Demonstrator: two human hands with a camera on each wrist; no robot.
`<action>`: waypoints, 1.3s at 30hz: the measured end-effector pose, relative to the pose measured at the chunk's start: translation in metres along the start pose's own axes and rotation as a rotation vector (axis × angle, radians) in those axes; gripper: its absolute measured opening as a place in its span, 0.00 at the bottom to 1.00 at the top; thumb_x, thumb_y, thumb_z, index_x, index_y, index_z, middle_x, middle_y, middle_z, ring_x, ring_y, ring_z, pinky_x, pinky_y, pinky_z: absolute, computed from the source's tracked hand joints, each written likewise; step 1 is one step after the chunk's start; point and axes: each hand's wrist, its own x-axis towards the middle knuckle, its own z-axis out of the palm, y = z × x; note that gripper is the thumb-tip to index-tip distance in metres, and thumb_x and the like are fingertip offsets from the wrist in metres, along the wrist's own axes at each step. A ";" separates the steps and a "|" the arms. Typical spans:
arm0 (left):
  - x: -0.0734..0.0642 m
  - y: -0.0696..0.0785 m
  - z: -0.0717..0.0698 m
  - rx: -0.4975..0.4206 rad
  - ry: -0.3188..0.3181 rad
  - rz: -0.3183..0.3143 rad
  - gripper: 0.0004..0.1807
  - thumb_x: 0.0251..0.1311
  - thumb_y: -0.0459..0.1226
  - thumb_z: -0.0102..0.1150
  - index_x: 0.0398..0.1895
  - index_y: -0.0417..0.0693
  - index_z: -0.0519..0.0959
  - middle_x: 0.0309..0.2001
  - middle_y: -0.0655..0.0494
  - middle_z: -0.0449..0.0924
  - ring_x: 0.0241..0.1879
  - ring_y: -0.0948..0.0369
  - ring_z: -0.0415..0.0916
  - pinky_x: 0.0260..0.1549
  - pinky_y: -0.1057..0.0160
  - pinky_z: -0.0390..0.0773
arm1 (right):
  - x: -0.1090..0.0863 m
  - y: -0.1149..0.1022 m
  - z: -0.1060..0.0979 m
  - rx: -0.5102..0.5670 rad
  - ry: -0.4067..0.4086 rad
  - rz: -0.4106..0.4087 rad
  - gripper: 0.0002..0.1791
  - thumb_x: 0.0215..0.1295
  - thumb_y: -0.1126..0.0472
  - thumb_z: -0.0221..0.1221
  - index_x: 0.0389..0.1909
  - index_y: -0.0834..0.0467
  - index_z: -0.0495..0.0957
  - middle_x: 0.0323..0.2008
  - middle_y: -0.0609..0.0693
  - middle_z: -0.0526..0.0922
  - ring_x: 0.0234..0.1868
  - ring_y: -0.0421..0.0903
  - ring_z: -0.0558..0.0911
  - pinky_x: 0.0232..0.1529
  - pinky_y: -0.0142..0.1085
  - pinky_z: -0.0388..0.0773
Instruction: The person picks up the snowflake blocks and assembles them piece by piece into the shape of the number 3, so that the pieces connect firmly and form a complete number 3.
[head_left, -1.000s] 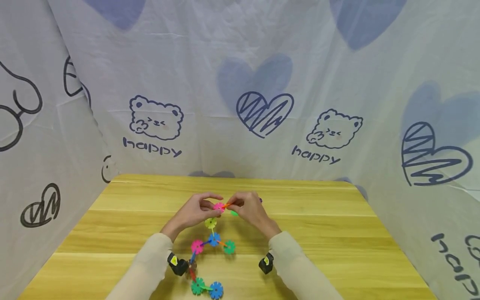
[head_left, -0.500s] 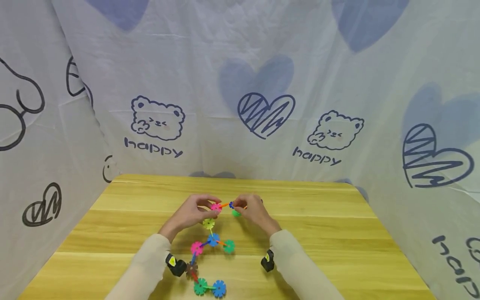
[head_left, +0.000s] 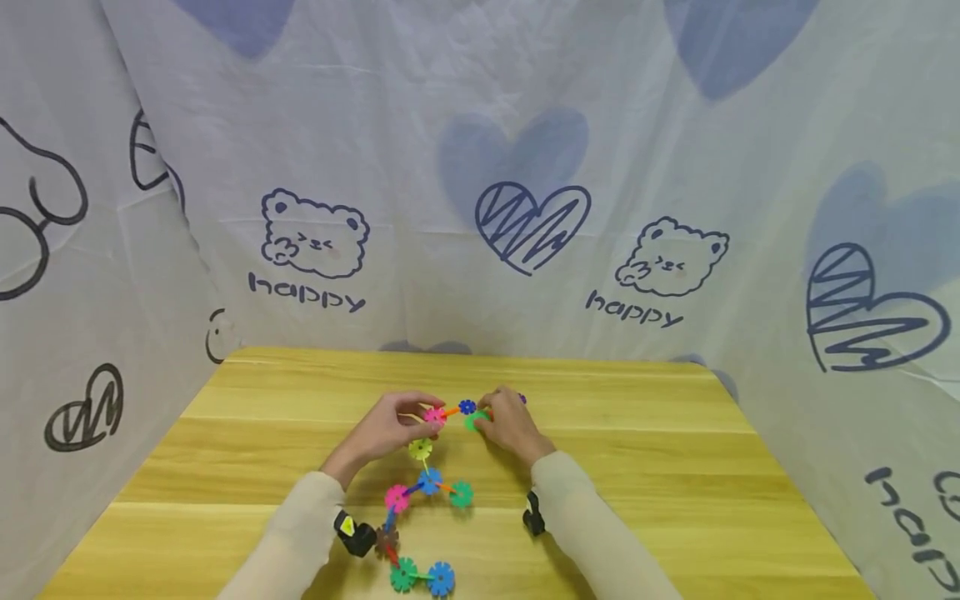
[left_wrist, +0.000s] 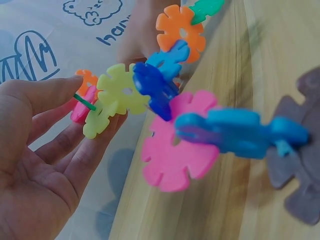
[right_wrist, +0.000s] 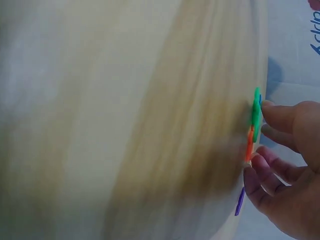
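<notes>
My left hand (head_left: pixel 390 421) pinches a pink snowflake disc (head_left: pixel 435 417) at the upper end of a chain of interlocking plastic discs. From it an orange disc (head_left: pixel 450 412) sticks out edge-on, with a dark blue disc (head_left: pixel 467 407) at its tip. In the left wrist view, thumb and fingers close around the pink disc beside a pale yellow disc (left_wrist: pixel 122 89). My right hand (head_left: pixel 512 425) is low at the table, fingertips right at a loose green disc (right_wrist: pixel 256 115). An orange disc (right_wrist: pixel 249 145) lies partly behind its fingers.
The chain runs toward me through a blue disc (head_left: pixel 430 481), a pink disc (head_left: pixel 397 498) and a brown disc (head_left: pixel 386 542), ending at a blue disc (head_left: pixel 441 578). A purple disc (head_left: pixel 522 399) lies beyond my right hand. Printed cloth (head_left: pixel 420 267) hangs behind the wooden table (head_left: pixel 637 483).
My right hand has let go of the dark blue disc, now attached to the orange one, and has moved right and down to the green disc. My left hand keeps its grip.
</notes>
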 end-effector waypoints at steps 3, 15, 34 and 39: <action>0.000 0.000 0.000 -0.002 -0.005 0.006 0.23 0.70 0.35 0.63 0.65 0.38 0.77 0.49 0.29 0.83 0.48 0.35 0.85 0.33 0.65 0.82 | 0.001 0.001 0.001 -0.025 -0.006 0.006 0.14 0.67 0.63 0.68 0.49 0.68 0.86 0.48 0.62 0.85 0.52 0.57 0.80 0.57 0.52 0.79; 0.000 0.000 0.002 -0.029 -0.010 0.017 0.22 0.69 0.33 0.64 0.64 0.34 0.77 0.49 0.29 0.83 0.47 0.35 0.85 0.30 0.65 0.82 | -0.003 0.004 -0.001 0.042 -0.003 0.019 0.10 0.65 0.66 0.69 0.45 0.63 0.82 0.37 0.56 0.84 0.38 0.47 0.79 0.41 0.40 0.80; 0.002 -0.001 0.004 -0.019 -0.010 -0.002 0.21 0.70 0.35 0.64 0.64 0.40 0.78 0.50 0.29 0.83 0.48 0.36 0.86 0.30 0.65 0.81 | -0.009 0.006 -0.023 0.302 0.023 0.072 0.07 0.70 0.68 0.63 0.46 0.62 0.86 0.33 0.56 0.88 0.24 0.40 0.82 0.28 0.31 0.81; 0.002 -0.001 0.004 -0.011 -0.009 0.000 0.21 0.70 0.36 0.64 0.64 0.41 0.79 0.49 0.32 0.84 0.47 0.36 0.86 0.28 0.62 0.80 | -0.009 0.001 -0.032 0.378 0.001 0.084 0.08 0.70 0.69 0.63 0.46 0.64 0.85 0.32 0.61 0.89 0.25 0.48 0.85 0.27 0.32 0.82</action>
